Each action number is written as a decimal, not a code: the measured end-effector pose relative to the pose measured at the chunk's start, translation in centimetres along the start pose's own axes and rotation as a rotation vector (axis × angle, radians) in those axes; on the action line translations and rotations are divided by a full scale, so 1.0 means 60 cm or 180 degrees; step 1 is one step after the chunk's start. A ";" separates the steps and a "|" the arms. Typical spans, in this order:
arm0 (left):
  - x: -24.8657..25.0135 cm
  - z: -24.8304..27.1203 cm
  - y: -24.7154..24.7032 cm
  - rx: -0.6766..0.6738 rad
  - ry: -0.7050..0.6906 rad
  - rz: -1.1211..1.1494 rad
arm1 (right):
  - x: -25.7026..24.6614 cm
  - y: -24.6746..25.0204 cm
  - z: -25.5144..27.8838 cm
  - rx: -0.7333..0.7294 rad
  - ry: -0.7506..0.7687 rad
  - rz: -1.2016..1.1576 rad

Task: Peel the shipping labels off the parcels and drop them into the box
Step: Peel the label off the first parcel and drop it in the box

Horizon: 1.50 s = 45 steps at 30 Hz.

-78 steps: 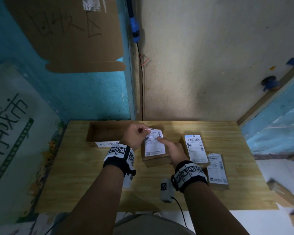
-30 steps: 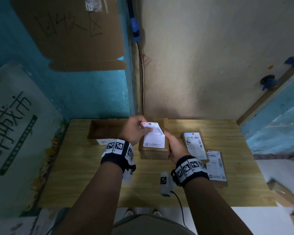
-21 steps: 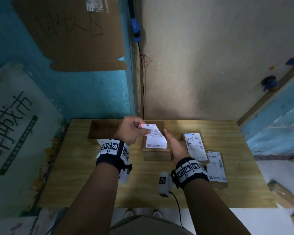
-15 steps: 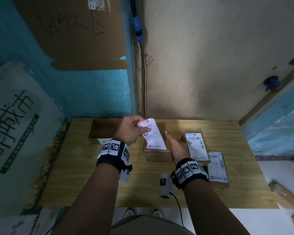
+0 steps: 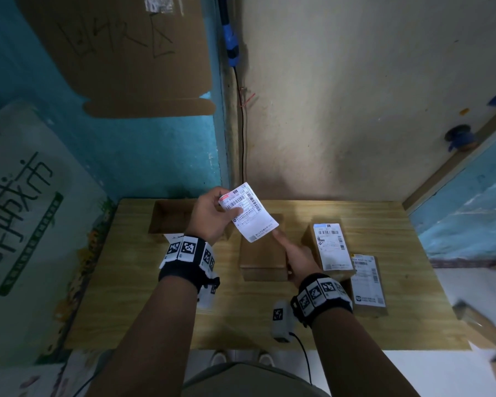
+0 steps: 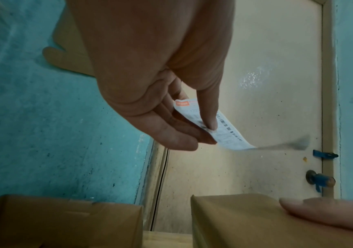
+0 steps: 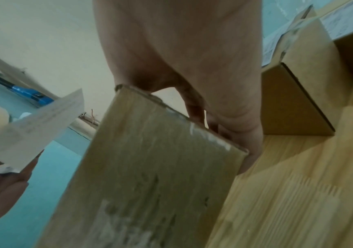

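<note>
My left hand point(image 5: 224, 207) pinches the top end of a white shipping label point(image 5: 248, 213) between thumb and fingers and holds it up in the air, clear of the parcel. The left wrist view shows the thumb pressed on the label point(image 6: 209, 127). The bare brown parcel point(image 5: 262, 259) lies on the wooden table point(image 5: 132, 296), and glue marks show on its top point(image 7: 150, 176). My right hand point(image 5: 287, 253) grips its right edge, fingers down the side. The open cardboard box point(image 5: 169, 219) stands at the back left, just beyond my left hand.
Two more parcels with white labels point(image 5: 330, 245) point(image 5: 367, 279) lie to the right of the held parcel. A small grey device with a cable point(image 5: 281, 322) hangs under my right wrist. Walls close off the table's far side.
The label has been peeled off the parcel from its far end and lifted up and to the left in my left hand. My right hand stays on the parcel.
</note>
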State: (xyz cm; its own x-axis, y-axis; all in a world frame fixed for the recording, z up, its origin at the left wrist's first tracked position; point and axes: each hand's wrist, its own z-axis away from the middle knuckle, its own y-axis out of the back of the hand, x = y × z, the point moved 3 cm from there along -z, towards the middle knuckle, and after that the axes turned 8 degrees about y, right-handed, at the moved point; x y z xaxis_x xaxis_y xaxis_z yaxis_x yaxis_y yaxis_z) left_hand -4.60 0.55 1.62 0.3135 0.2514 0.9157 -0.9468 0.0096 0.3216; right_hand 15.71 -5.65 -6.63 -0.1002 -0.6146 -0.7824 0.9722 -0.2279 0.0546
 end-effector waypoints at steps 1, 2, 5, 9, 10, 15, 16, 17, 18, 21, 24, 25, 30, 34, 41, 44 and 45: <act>-0.001 0.001 0.001 -0.0003 0.0014 0.0006 | 0.002 0.000 0.002 -0.0015 -0.0001 0.0054; -0.004 0.001 0.001 -0.0009 0.0033 0.0008 | 0.006 0.001 0.002 -0.0030 0.0009 0.0100; -0.011 0.005 -0.003 -0.0102 0.0142 0.0060 | 0.018 0.000 -0.006 -0.0006 0.0031 0.0268; -0.029 0.008 -0.010 -0.0109 0.0226 0.0083 | 0.036 -0.002 -0.016 -0.0012 -0.0070 0.0415; -0.035 0.007 -0.010 -0.0093 0.0254 0.0119 | 0.039 -0.001 -0.016 -0.0010 -0.0049 0.0469; -0.060 0.004 -0.004 -0.0023 0.0380 0.0401 | 0.055 -0.002 -0.023 0.0056 -0.0032 0.0536; -0.065 0.004 -0.004 -0.0029 0.0411 0.0445 | 0.057 -0.002 -0.023 0.0084 -0.0013 0.0600; -0.071 0.004 -0.004 -0.0039 0.0465 0.0499 | 0.057 -0.002 -0.021 0.0123 0.0009 0.0710; -0.077 0.004 -0.005 -0.0052 0.0526 0.0599 | 0.056 -0.001 -0.021 0.0146 0.0063 0.0833; -0.088 0.004 -0.008 -0.0064 0.0623 0.0796 | 0.042 -0.003 -0.024 0.0172 0.0245 0.1165; -0.095 0.008 -0.014 -0.0051 0.0673 0.0834 | 0.014 -0.005 -0.021 0.0412 0.0479 0.1319; -0.097 0.009 -0.017 -0.0050 0.0697 0.0862 | 0.006 -0.006 -0.020 0.0495 0.0596 0.1294; -0.104 0.011 -0.029 -0.0037 0.0796 0.1054 | -0.030 -0.021 -0.013 0.0417 0.1075 0.0769; -0.101 0.012 -0.029 0.0164 0.0999 0.1490 | -0.024 -0.035 -0.035 -0.0038 0.0872 0.0535; -0.114 0.023 -0.031 0.0376 0.1199 0.1911 | -0.033 -0.038 -0.037 -0.0603 0.0782 0.0028; -0.112 0.027 -0.041 0.0404 0.1218 0.1689 | -0.037 -0.047 -0.036 -0.0921 0.0584 -0.0014; -0.113 0.026 -0.045 0.0436 0.1241 0.1666 | -0.034 -0.048 -0.038 -0.1022 0.0620 0.0037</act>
State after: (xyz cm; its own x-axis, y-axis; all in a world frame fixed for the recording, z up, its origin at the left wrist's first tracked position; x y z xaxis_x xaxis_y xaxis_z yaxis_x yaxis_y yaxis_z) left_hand -4.06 -2.71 -5.07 -0.2584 0.5212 0.8134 -0.9412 -0.3255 -0.0904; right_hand 13.59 -2.01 -6.61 -0.0767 -0.4536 -0.8879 0.9930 0.0457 -0.1091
